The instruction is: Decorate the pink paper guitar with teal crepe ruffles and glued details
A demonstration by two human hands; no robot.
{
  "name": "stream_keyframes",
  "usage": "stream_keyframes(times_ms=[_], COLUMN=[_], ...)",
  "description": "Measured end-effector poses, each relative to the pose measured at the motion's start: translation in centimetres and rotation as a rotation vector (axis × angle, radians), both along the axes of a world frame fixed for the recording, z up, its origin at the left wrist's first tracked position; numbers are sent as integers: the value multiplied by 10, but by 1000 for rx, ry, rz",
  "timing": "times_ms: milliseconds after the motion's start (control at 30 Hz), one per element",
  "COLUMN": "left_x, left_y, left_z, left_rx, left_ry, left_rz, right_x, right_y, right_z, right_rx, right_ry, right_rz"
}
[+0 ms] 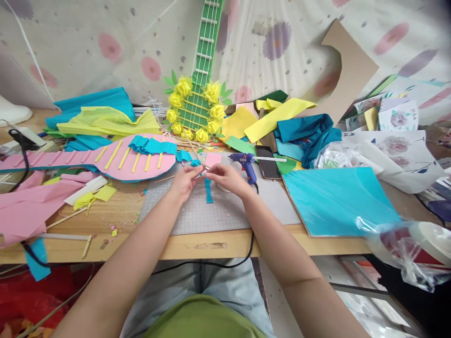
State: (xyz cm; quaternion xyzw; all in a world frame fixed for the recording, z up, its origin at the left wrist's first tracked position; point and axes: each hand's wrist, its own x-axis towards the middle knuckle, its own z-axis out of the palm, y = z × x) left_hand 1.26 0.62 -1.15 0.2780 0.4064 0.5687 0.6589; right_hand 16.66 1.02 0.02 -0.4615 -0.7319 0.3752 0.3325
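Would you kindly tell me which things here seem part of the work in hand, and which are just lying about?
Likely in use:
blue strip by the right hand
cutting mat
glue gun
pink guitar shape

Probably just lying about:
phone
cardboard cutout
clear plastic bag

The desk (225,246) looks like smooth, pale, grained wood with one rough, scuffed patch at its front edge, and on it the grey cutting mat (197,224) has a matt plastic look beside the smooth blue plastic glue gun (249,171) and the phone's (268,162) dark, glossy face. The blue strip (209,191) looks like paper, the yellow roses (216,111) like crinkled paper, while the brown board (347,80) resembles smooth, matt cardboard and the clear bag (416,267) is shiny, creased plastic film.
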Motion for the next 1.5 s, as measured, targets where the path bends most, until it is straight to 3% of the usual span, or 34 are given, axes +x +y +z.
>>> stream_keyframes(times_ms=[167,333,533,733,1067,1333,1500], left_x=[4,5,14,9,3,2,5], left_y=[-2,-1,0,2,2,3,2], left_z=[-4,-10,-21,-16,-11,-10,-7], left_rx=[32,70,273,275,302,280,228], left_ry=[-17,116,453,395,425,355,357], left_rz=[-82,-135,-10,127,152,70,131], right_x=[-16,-12,-8,-7,-8,-11,-14], right_y=[6,5,6,5,1,3,3], right_z=[-15,-18,-17,-16,-13,-16,-20], right_rx=[-46,-101,-220,-258,-389,-293,-53], right_ry=[84,56,146,209,293,267,79], right_rz=[55,-27,-59,41,94,55,-41])
